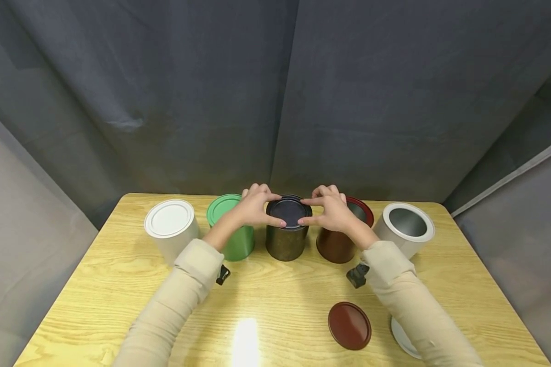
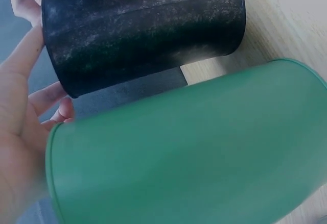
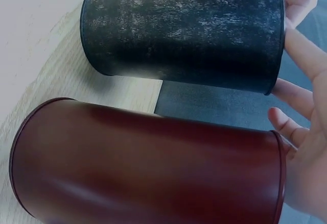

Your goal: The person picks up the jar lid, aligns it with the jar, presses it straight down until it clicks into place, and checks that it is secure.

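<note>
A black can (image 1: pixel 285 243) stands upright in the middle of a row, its black lid (image 1: pixel 288 213) lying in the top. My left hand (image 1: pixel 256 206) touches the lid's left edge with extended thumb and forefinger spread apart. From the right, my right hand (image 1: pixel 331 210) touches the opposite edge in the same way. Both wrist views show fingertips at the can's top end, beside its scuffed dark wall (image 2: pixel 143 25). Below my left forearm is a green can (image 1: pixel 239 243) with a green lid. A lidless dark red can (image 3: pixel 148 168) stands under my right hand.
At the row's left end is a white can (image 1: pixel 167 221) with its lid on; an open white can (image 1: pixel 406 221) stands at the right end. A red lid (image 1: pixel 349 326) lies on the wooden table (image 1: pixel 284 306). My right sleeve partly covers a white lid (image 1: pixel 401 336).
</note>
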`<state>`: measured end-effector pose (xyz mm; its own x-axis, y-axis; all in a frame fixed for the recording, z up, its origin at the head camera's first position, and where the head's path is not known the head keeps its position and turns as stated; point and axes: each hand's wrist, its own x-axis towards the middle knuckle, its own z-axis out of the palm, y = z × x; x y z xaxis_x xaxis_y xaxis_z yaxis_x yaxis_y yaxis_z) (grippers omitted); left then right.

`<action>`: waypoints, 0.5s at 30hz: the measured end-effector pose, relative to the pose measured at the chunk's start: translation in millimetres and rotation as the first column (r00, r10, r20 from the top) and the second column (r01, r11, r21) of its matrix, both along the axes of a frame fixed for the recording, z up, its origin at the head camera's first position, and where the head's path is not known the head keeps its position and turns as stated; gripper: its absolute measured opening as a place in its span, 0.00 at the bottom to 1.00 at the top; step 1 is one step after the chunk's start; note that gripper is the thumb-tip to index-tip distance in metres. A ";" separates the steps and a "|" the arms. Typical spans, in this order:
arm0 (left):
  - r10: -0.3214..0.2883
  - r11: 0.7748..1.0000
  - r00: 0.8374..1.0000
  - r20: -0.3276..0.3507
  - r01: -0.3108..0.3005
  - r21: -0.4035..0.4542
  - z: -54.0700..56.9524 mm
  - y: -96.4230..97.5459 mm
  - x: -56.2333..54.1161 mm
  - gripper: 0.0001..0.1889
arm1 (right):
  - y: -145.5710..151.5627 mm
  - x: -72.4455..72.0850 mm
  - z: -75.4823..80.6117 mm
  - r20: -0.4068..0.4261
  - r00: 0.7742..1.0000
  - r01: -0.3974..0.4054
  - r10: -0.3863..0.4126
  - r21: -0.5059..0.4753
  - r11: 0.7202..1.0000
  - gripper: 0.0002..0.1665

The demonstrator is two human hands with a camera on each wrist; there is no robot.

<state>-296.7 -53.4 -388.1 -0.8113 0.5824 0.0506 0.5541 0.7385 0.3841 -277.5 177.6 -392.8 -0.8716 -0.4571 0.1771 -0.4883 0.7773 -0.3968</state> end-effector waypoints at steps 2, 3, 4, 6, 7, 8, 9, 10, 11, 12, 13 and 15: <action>0.003 1.000 1.000 0.005 -0.003 0.012 0.6 -2.1 0.1 0.35 | 0.7 -0.3 -0.2 0.002 1.000 0.005 -0.005 -0.007 1.000 0.30; 0.005 1.000 1.000 0.008 -0.005 0.016 0.7 -3.1 0.0 0.34 | 1.0 -0.5 -0.3 0.006 1.000 0.007 -0.007 -0.010 1.000 0.30; 0.007 1.000 1.000 0.012 -0.007 0.020 0.7 -4.1 -0.1 0.33 | 1.3 -0.5 -0.4 0.011 1.000 0.010 -0.010 -0.011 1.000 0.29; 0.010 1.000 1.000 0.019 -0.010 0.024 0.5 -5.4 -0.6 0.32 | 1.5 -0.2 -0.1 0.020 1.000 0.012 -0.012 -0.012 1.000 0.29; 0.010 1.000 1.000 0.026 -0.011 0.026 0.7 -5.8 -0.5 0.32 | 1.5 -0.2 -0.1 0.025 1.000 0.014 -0.014 -0.010 1.000 0.29; 0.008 1.000 0.999 0.031 -0.009 0.027 0.6 -6.0 -0.7 0.32 | 1.5 -0.2 -0.1 0.028 0.999 0.015 -0.015 -0.005 1.000 0.30; 0.006 1.000 0.999 0.036 -0.007 0.027 0.3 -6.1 -0.9 0.32 | 1.5 -0.2 -0.1 0.032 0.999 0.018 -0.018 -0.001 1.000 0.30; 0.004 1.000 0.999 0.039 -0.006 0.028 0.1 -6.0 -1.2 0.32 | 1.5 0.0 0.0 0.034 0.999 0.018 -0.018 0.005 1.000 0.30; 0.003 1.000 0.999 0.040 -0.004 0.030 0.0 -6.0 -1.7 0.32 | 1.3 -0.1 0.3 0.035 0.999 0.018 -0.018 0.010 1.000 0.30; 0.002 1.000 0.999 0.041 -0.003 0.030 0.0 -5.8 -2.0 0.32 | 1.2 -0.1 0.5 0.035 0.999 0.018 -0.019 0.016 1.000 0.30; 0.003 1.000 0.999 0.039 -0.004 0.029 0.4 -5.5 -2.1 0.32 | 1.1 -0.3 0.9 0.033 0.999 0.018 -0.019 0.021 1.000 0.30; 0.005 1.000 0.999 0.035 -0.007 0.030 0.9 -4.9 -2.8 0.32 | 0.5 -0.3 2.4 0.030 0.999 0.020 -0.021 0.027 0.999 0.30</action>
